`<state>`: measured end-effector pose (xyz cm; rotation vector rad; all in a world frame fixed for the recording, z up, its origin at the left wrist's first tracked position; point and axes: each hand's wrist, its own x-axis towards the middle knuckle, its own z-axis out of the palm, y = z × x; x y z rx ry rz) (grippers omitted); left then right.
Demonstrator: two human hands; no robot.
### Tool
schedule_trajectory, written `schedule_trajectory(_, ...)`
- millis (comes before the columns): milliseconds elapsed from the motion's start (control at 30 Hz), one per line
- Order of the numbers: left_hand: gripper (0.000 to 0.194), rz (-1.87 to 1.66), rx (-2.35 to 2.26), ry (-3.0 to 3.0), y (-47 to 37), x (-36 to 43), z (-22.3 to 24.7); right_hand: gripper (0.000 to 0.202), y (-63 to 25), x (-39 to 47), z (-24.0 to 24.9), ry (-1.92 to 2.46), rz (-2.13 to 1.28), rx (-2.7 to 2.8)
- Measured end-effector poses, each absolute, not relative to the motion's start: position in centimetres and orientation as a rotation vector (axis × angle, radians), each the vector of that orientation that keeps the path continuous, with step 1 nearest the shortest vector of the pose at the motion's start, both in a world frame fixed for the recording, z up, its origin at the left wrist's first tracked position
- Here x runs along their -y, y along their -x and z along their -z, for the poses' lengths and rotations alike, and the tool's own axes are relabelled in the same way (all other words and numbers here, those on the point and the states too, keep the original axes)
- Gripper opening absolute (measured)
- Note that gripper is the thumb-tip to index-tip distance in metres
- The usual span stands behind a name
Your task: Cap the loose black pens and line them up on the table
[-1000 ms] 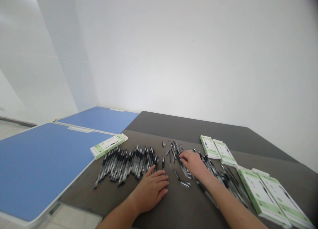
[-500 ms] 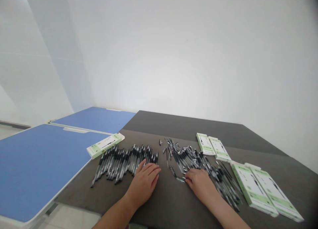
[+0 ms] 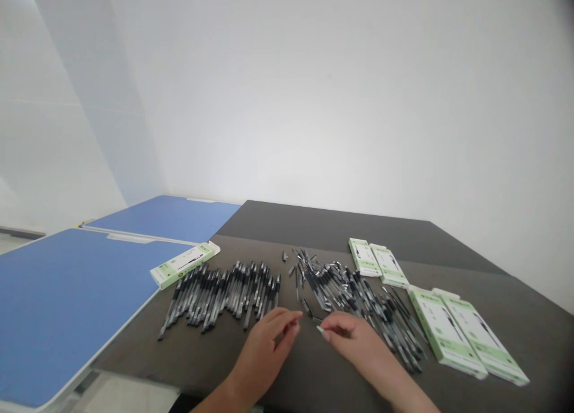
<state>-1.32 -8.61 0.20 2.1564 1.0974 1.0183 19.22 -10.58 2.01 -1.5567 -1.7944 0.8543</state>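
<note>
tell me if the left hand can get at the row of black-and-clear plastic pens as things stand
Probably yes: the left hand is near the right end of the row of pens, with nothing visible in between.

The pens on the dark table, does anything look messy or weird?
Yes: the right heap of pens looks jumbled, with small pieces among them and pens lying at different angles, unlike the neater left row. One small dark piece lies alone between them.

Both hands [image 3: 268, 344] [image 3: 362, 345] apart, loosely curled
</note>
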Motion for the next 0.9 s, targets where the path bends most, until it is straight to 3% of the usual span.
schedule_trajectory(167,0.021,-0.979,-0.887,-1.964,-0.5,10.9,-0.2,0.021,-16.7,13.2,-1.4,1.248,-1.326,1.328)
schedule_trajectory(367,0.019,-1.104,-0.862,-1.52,-0.5,10.7,1.5,0.029,-15.8,13.5,1.6,1.142,-1.466,1.076)
schedule_trajectory(500,0.02,-1.121,-0.877,-1.042,-0.4,8.5,0.3,0.025,-18.0,11.5,0.3,1.484,-1.034,1.328)
schedule_trajectory(667,0.018,-1.226,-0.765,-0.838,-0.9,3.8,-0.5,0.024,-19.7,6.4,-2.1,1.936,-0.101,1.967)
schedule_trajectory(900,0.022,-1.317,-0.813,-0.815,-1.4,1.3,1.7,0.02,-16.5,2.8,-0.1,2.045,0.081,2.139)
